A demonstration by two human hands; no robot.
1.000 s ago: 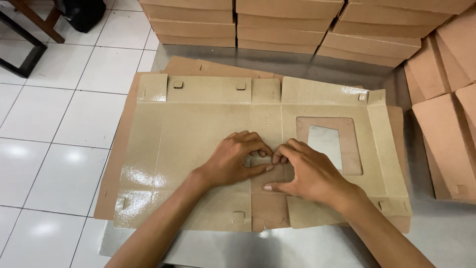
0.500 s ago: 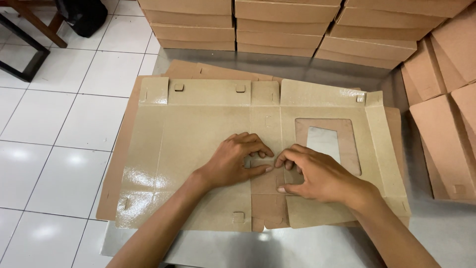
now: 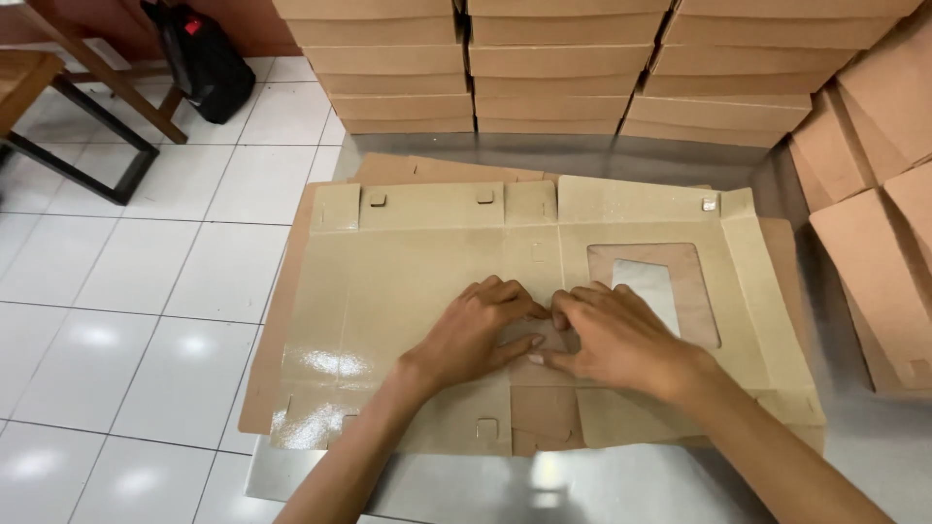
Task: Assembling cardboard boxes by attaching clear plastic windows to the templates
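Hands have drawn closer over the centre strip since a second ago. Left hand (image 3: 479,333) and right hand (image 3: 615,342) lie palm-down, fingers spread, pressing — not pinching — the folded strip of the flat box blank (image 3: 427,291) on the steel table (image 3: 621,490). Side walls, tabs and window panel (image 3: 652,291) remain unfolded — assembly barely begun.

One flat, unfolded cardboard box blank (image 3: 427,281), glossy tan on its upper face with a rectangular clear window (image 3: 652,291) cut in its right panel, lies on a pile of similar brown blanks (image 3: 442,167) on the steel table (image 3: 670,485). Three stacks of folded brown cardboard boxes (image 3: 553,68) stand in a row along the table's far edge. Further brown folded boxes (image 3: 874,243) lean at the right edge, just beside the blank.
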